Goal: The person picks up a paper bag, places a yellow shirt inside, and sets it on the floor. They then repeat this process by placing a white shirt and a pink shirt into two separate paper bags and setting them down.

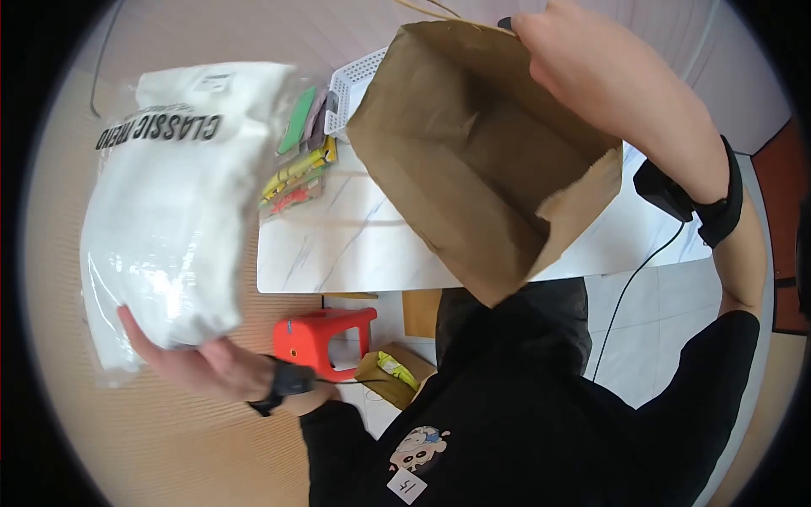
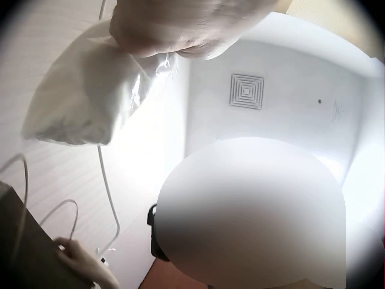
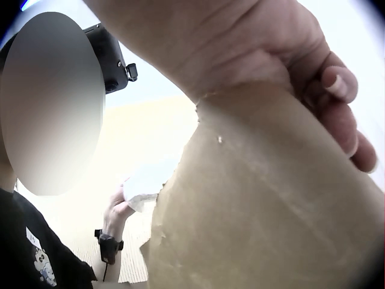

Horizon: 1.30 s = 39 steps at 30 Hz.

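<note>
A bulky white package (image 1: 169, 203) in shiny clear plastic, printed "CLASSIC TREND", is up in the air at the left of the head view. My left hand (image 1: 198, 367) grips it by its lower end, with the thumb lying along the plastic. Over the table, a brown paper bag (image 1: 422, 144) is tilted with its wide mouth facing me, and its inside looks bare. My right hand (image 1: 574, 59) holds the bag's far rim near the handle. In the right wrist view, the curled fingers (image 3: 340, 123) of that hand are at the edge of the paper.
Behind the bag stands a white perforated basket (image 1: 340, 118) on the marble-patterned table (image 1: 338, 245). Several colourful packets (image 1: 296, 173) lie at its left. Below are a red stool (image 1: 317, 338) and a box with a yellow packet (image 1: 395, 369). A black cable (image 1: 625, 296) hangs at the right.
</note>
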Each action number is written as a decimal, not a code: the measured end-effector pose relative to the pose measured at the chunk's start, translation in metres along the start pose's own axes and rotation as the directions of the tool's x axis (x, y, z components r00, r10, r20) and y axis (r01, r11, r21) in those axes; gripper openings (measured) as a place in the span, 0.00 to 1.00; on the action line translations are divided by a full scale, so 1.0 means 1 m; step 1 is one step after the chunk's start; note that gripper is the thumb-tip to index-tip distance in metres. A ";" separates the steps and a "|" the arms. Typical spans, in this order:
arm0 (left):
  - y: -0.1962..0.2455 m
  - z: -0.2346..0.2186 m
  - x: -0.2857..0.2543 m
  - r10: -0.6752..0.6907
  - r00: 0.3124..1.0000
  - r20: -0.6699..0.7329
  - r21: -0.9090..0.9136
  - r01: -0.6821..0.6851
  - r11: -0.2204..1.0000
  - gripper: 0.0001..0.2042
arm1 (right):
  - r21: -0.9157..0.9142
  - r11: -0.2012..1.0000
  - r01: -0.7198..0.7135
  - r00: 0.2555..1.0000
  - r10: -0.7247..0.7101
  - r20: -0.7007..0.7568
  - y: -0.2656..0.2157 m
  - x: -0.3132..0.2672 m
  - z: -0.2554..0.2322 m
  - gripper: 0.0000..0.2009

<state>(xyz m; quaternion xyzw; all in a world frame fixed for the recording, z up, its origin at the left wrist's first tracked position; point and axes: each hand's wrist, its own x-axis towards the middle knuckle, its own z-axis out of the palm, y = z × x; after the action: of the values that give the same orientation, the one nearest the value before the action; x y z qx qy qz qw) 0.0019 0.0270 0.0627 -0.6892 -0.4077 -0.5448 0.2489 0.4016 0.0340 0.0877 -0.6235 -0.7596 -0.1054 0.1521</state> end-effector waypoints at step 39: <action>0.146 0.118 -0.058 -0.374 0.087 0.923 -0.334 0.663 -0.670 0.21 | -0.061 0.991 0.119 0.983 -0.127 -0.134 0.015 0.002 0.039 0.10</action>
<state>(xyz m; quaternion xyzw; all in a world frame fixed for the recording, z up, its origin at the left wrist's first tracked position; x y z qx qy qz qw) 0.1839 0.0237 -0.0113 -0.2155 -0.3055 -0.5535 -0.7442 0.4117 0.0525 0.0512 -0.5704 -0.7813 -0.1775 0.1810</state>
